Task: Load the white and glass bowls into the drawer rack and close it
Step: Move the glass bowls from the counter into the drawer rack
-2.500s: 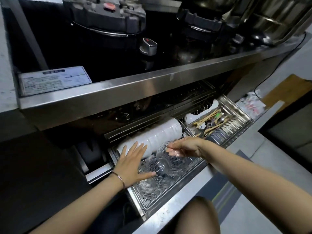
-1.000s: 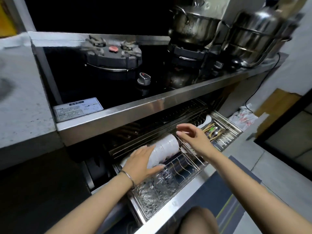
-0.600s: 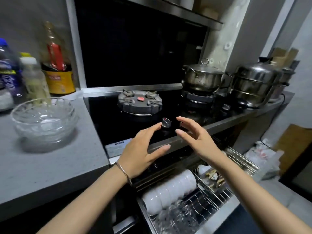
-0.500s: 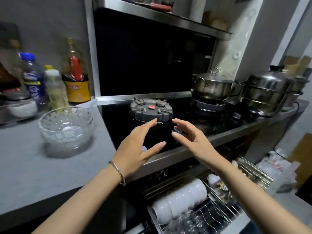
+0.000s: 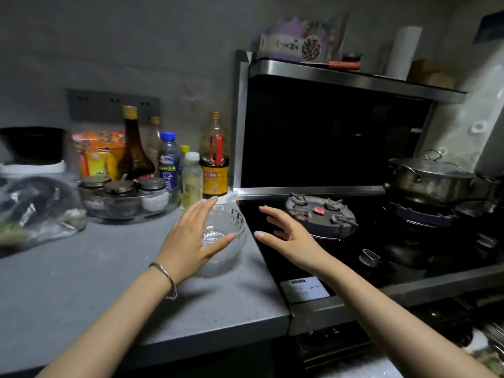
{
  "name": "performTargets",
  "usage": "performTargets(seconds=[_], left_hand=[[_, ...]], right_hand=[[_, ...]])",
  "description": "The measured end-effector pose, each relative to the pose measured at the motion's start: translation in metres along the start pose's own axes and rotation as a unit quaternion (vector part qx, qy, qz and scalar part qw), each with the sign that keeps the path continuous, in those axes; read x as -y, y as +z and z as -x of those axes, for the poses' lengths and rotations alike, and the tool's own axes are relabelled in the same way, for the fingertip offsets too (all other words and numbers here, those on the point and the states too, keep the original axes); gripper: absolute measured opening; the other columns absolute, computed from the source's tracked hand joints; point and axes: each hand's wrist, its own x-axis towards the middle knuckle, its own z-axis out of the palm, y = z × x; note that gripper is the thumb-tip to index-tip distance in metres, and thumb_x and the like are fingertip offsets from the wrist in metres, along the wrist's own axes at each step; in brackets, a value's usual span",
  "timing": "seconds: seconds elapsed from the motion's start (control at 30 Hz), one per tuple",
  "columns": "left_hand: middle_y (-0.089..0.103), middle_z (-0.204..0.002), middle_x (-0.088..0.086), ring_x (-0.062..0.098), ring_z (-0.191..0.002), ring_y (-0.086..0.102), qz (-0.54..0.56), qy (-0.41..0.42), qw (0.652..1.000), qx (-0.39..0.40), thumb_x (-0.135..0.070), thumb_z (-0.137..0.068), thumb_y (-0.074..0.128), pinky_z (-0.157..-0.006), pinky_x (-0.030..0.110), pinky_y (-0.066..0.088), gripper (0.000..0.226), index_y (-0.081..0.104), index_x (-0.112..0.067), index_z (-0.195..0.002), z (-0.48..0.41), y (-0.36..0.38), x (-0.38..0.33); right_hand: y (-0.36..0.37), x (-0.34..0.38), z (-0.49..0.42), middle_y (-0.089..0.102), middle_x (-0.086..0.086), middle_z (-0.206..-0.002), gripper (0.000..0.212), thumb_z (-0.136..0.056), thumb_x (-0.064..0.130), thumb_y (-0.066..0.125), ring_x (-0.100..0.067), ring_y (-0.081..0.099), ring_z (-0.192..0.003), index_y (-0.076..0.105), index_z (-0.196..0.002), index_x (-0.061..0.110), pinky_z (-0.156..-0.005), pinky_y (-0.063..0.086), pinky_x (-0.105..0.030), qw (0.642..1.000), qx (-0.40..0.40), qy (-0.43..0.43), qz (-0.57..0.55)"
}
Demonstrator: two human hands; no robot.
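Note:
A stack of clear glass bowls (image 5: 227,236) stands on the grey counter (image 5: 81,282) beside the hob. My left hand (image 5: 191,238), fingers straight, is in front of the stack's left side, with a bracelet on the wrist. Whether it touches the glass I cannot tell. My right hand (image 5: 283,233) hovers with spread fingers just right of the bowls, over the black hob, holding nothing. Only a dark corner of the drawer rack (image 5: 463,326) shows at the lower right. The white bowls are out of view.
Sauce and oil bottles (image 5: 215,156), a tray of spice jars (image 5: 128,197) and a plastic bag (image 5: 38,211) crowd the back of the counter. A gas burner (image 5: 320,216) and a lidded steel pot (image 5: 431,178) sit on the hob to the right.
My view lifted from the open drawer to the counter. Both hands left the racked bowls, rose and moved left, and now flank the glass bowls on the counter.

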Motion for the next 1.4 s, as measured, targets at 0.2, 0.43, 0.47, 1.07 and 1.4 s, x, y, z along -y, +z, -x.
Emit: performTargets(seconds=[0.2,0.43,0.47,1.07,1.4], left_hand=[[0.03,-0.152,-0.001,0.016,-0.138,0.029,0.067,-0.096,0.992,0.04,-0.078,-0.059,0.055,-0.113,0.034,0.027,0.109,0.017,-0.025,-0.146,0.005,0.005,0.04],[0.038,-0.13,-0.03,-0.008,-0.12,0.041,0.178,-0.119,0.975,0.054,-0.076,-0.05,0.069,-0.101,0.012,0.033,0.097,0.014,-0.06,-0.128,0.004,0.012,0.053],[0.035,-0.124,-0.038,-0.019,-0.113,0.039,0.181,-0.115,0.976,0.05,-0.076,-0.05,0.069,-0.094,0.002,0.03,0.092,0.012,-0.068,-0.121,0.003,0.012,0.054],[0.037,-0.125,-0.029,0.0,-0.118,0.049,0.386,-0.024,0.917,-0.092,-0.042,-0.075,0.072,-0.093,0.022,0.048,0.061,0.037,-0.033,-0.124,-0.031,0.016,-0.033],[0.052,-0.124,0.011,0.017,-0.101,0.063,0.471,-0.054,0.878,0.068,-0.051,-0.068,0.067,-0.072,0.026,0.057,0.058,0.042,-0.028,-0.114,-0.041,0.067,-0.123]], right_hand=[[0.031,-0.003,-0.023,0.043,0.011,-0.142,0.073,-0.079,0.035,0.073,-0.007,0.037,-0.134,0.037,-0.142,0.027,-0.103,0.032,-0.021,0.999,0.037,0.024,-0.001],[0.045,-0.007,-0.03,0.043,0.012,-0.142,0.08,-0.075,0.036,0.075,-0.007,0.036,-0.133,0.033,-0.143,0.029,-0.106,0.031,-0.021,0.997,0.062,0.043,-0.026],[0.046,-0.007,-0.03,0.041,0.01,-0.145,0.082,-0.074,0.038,0.076,-0.007,0.035,-0.134,0.033,-0.143,0.029,-0.107,0.029,-0.022,0.997,0.058,0.042,-0.023],[-0.017,0.044,-0.002,0.061,0.011,-0.125,0.055,-0.067,0.051,0.071,-0.011,0.054,-0.123,0.059,-0.116,0.032,-0.111,0.038,-0.04,0.991,-0.094,-0.066,-0.072],[-0.119,0.036,0.069,0.066,0.013,-0.12,0.032,-0.076,0.046,0.065,0.002,0.054,-0.121,0.074,-0.101,0.029,-0.106,0.041,-0.028,0.995,-0.05,-0.043,0.079]])
